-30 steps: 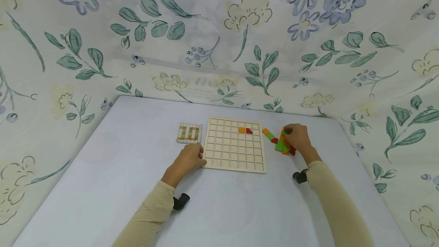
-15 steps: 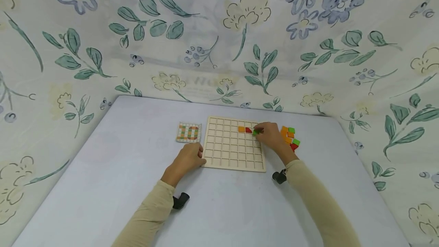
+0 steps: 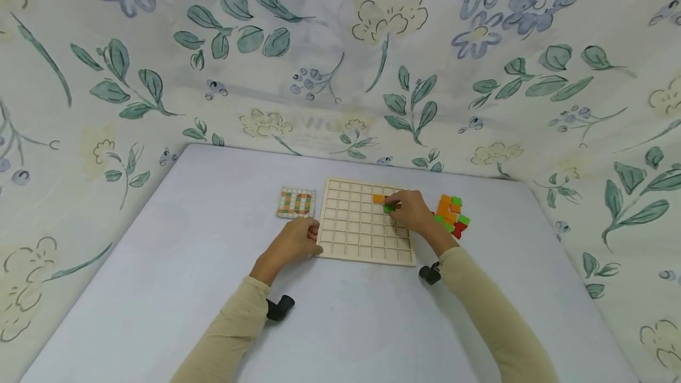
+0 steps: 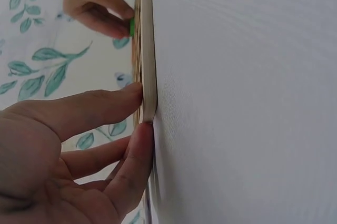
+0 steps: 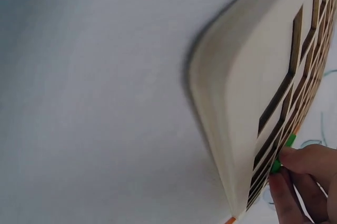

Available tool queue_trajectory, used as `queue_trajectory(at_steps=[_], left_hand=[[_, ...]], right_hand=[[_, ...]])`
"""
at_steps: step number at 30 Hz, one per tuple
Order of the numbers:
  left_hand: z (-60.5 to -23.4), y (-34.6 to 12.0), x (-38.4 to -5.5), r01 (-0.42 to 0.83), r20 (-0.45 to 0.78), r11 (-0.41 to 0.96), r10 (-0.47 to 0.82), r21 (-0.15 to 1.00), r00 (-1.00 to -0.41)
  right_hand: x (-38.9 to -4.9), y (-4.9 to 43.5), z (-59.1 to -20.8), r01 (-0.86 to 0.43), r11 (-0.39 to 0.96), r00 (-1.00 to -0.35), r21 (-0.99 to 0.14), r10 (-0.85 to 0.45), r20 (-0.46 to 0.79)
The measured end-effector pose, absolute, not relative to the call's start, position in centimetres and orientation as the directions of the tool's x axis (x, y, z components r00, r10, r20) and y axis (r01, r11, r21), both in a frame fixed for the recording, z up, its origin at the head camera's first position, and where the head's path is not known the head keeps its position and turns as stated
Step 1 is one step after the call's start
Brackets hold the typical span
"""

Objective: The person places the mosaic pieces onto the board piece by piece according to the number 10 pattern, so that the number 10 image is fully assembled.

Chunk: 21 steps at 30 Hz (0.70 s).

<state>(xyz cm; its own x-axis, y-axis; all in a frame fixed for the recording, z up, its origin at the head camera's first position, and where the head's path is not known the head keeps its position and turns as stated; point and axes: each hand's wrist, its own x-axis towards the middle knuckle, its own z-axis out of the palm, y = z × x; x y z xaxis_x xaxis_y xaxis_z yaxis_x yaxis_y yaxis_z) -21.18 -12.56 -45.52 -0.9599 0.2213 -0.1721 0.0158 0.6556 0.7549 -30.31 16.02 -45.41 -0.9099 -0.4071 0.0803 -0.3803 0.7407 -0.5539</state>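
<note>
1. From where I stand, the person's right hand [image 3: 409, 210] pinches a small green tile [image 3: 389, 208] between thumb and fingertip, over the upper right of the pale wooden gridded board [image 3: 346, 223].
2. The tile lies at the left end of those fingers, just below and right of a flat orange square tile [image 3: 378, 198]. I can't tell whether it touches the grid; no long axis shows plainly.
3. The left hand [image 3: 292, 239], well apart, grips the board's lower left corner; the right is clearly nearer the green tile.
</note>
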Motion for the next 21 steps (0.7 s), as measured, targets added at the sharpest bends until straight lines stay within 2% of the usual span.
queue_trajectory(at_steps=[9, 16, 21], left_hand=[[-45.38, -12.70, -21.29, 0.013, -0.188, 0.650, 0.239, 0.760, -0.953], [-45.75, -12.70, -21.43, 0.007, -0.200, 0.656, 0.240, 0.755, -0.950], [-45.67, -12.66, -21.44, 0.005, -0.197, 0.658, 0.233, 0.753, -0.952]], right_hand=[[-30.46, 15.93, -45.40, -0.411, 0.729, -0.897, -0.548, -0.431, 0.100], [-30.69, 15.62, -45.59, -0.406, 0.761, -0.897, -0.506, -0.437, 0.063], [-30.72, 15.64, -45.61, -0.427, 0.759, -0.893, -0.492, -0.440, 0.096]])
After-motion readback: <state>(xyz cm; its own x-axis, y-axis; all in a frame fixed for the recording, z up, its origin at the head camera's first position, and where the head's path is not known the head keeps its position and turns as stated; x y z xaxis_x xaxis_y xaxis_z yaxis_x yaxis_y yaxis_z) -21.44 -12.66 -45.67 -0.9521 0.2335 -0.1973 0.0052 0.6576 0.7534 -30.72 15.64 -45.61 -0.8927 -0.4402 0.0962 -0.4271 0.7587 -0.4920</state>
